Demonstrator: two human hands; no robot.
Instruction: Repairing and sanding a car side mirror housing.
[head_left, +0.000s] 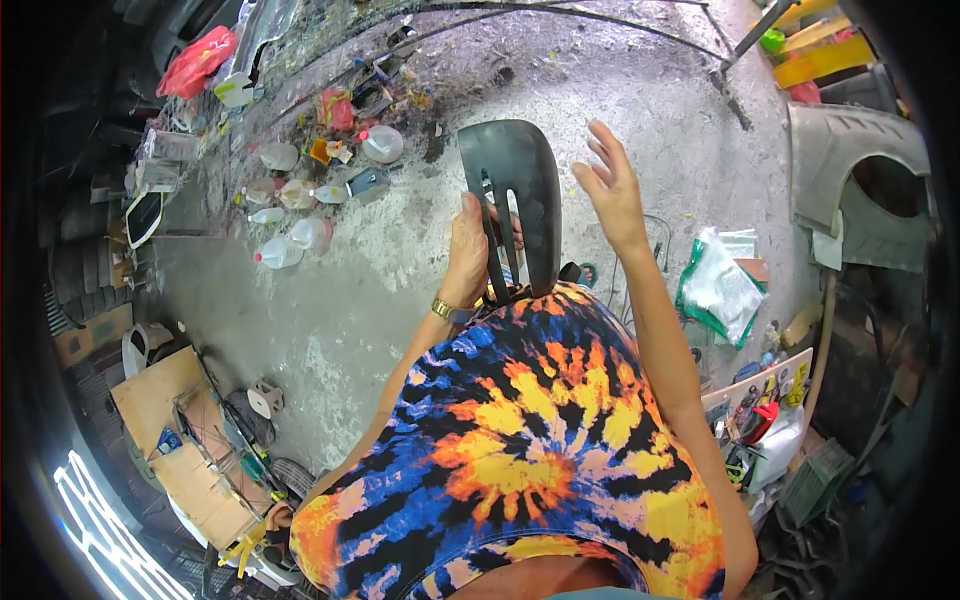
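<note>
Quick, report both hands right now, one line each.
Left hand: closed on the dark, slotted, curved panel, holding it.
Right hand: open, fingers loosely bent, holding nothing, apart from the panel.

Tie-dye shirt (530, 450) — gold-toned wristwatch (452, 311)

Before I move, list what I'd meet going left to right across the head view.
White-rimmed dark panel → plastic bottles → left hand → slotted black part it holds → open right hand → green-and-white plastic bag → large grey panel.
</note>
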